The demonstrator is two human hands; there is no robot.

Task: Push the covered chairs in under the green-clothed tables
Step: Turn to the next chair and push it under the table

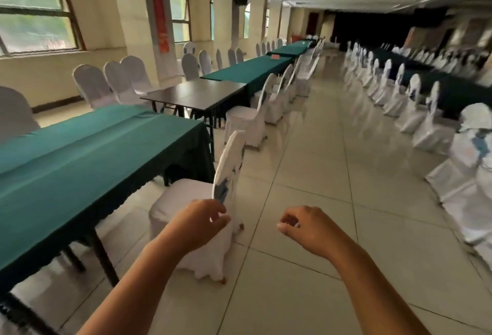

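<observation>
A white-covered chair [186, 201] stands beside the near green-clothed table [87, 153], its seat outside the table edge and its back edge-on to me. My left hand [198, 221] hovers just in front of the lower chair back, fingers loosely curled, holding nothing. My right hand [306, 227] hangs over the tiled floor to the right of the chair, fingers curled and empty. Further along the same row stand more covered chairs [250, 119] beside a bare dark table [197, 92] and further green tables [250, 68].
A tiled aisle [319, 161] runs down the middle of the hall. A second row of covered chairs [426, 119] lines the right side by dark-clothed tables. More chairs [119, 82] stand on the window side of the left tables.
</observation>
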